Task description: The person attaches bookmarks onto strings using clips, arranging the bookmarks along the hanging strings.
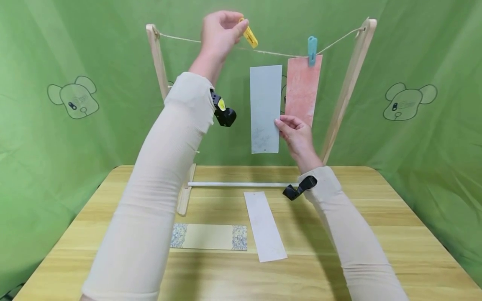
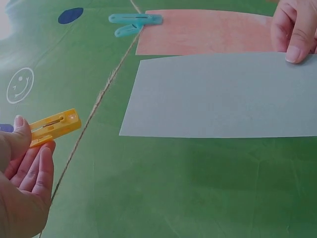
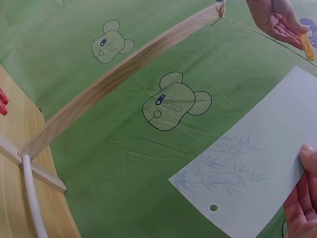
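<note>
in the head view, the left sleeve point(image 1: 147, 184) hides the lower stretch of the left wooden post point(image 1: 157, 58), and the right hand point(image 1: 299, 140) covers the lower end of the pink card point(image 1: 303, 88). the left wrist view's right edge cuts off the pale blue card point(image 2: 218, 99), and red items point(image 3: 3, 102) at the right wrist view's left edge are cropped too closely to identify.

Four cards point(image 1: 265, 108); one yellow clip point(image 1: 251, 38); one teal clip point(image 1: 312, 51).

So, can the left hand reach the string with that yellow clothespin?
Probably yes: the left hand holds the yellow clothespin close to the string, and nothing visible stands between them.
</note>
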`<action>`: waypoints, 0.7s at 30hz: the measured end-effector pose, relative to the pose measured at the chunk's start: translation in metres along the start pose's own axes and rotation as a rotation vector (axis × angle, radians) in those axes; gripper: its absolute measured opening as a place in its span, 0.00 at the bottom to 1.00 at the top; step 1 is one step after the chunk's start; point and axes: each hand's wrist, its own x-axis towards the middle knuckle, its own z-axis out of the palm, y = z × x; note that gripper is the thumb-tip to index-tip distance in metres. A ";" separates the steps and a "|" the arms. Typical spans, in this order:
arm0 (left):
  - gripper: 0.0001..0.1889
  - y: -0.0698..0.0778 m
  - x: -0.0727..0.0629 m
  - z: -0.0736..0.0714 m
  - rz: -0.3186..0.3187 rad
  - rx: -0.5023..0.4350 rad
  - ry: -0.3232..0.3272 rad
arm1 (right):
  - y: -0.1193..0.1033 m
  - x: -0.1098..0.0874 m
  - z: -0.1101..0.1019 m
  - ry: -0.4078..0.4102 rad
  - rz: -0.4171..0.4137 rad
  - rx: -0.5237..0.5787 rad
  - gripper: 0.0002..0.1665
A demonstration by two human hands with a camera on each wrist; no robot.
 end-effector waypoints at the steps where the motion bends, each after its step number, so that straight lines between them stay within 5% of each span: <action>1: 0.14 0.000 0.000 0.000 -0.010 0.004 0.000 | 0.000 0.000 0.000 0.001 0.003 -0.002 0.11; 8: 0.14 -0.003 0.001 0.004 -0.056 0.077 -0.005 | 0.001 -0.001 -0.001 0.024 0.021 -0.002 0.10; 21: 0.13 -0.010 0.000 0.018 -0.013 0.119 -0.051 | 0.000 0.003 -0.002 0.004 0.004 0.009 0.11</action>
